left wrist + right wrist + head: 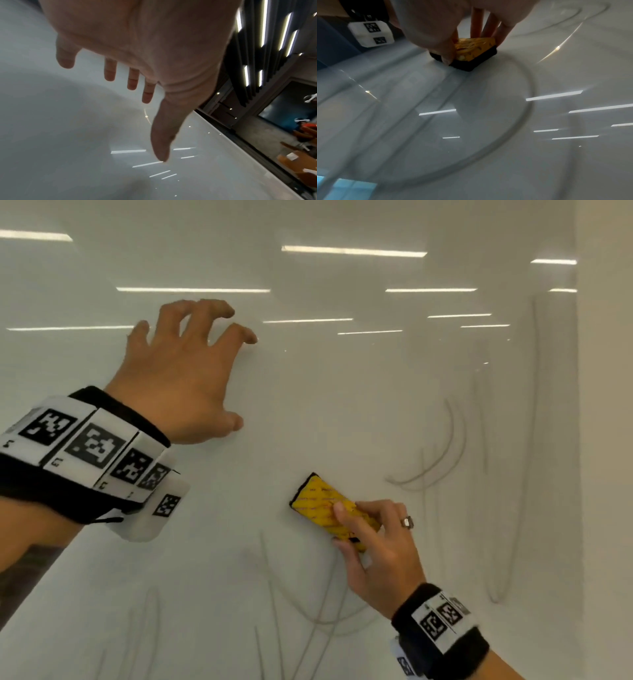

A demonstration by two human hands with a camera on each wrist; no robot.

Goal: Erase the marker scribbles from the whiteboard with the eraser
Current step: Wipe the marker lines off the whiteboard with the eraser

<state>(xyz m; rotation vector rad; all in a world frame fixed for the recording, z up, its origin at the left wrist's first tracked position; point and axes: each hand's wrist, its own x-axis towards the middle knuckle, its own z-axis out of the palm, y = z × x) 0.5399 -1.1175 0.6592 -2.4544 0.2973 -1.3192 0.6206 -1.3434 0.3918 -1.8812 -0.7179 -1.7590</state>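
A glossy whiteboard (pixel 308 412) fills the head view. Faint grey marker scribbles (pixel 442 460) curve at the right, and more scribbles (pixel 308 611) cross the lower middle. My right hand (pixel 373 546) grips a yellow eraser (pixel 318 498) with a black felt pad, holding it flat against the board. In the right wrist view the eraser (pixel 476 50) sits pad-down beside a large drawn loop (pixel 522 108). My left hand (pixel 185 371) is spread, fingertips resting on the board at upper left, holding nothing. Its spread fingers (pixel 132 79) show in the left wrist view.
The board's right edge (pixel 577 440) meets a beige wall. In the left wrist view the board's edge (pixel 240 142) runs diagonally, with a dark slatted ceiling, wooden chairs (pixel 298 162) and a distant person beyond. Ceiling lights reflect off the board.
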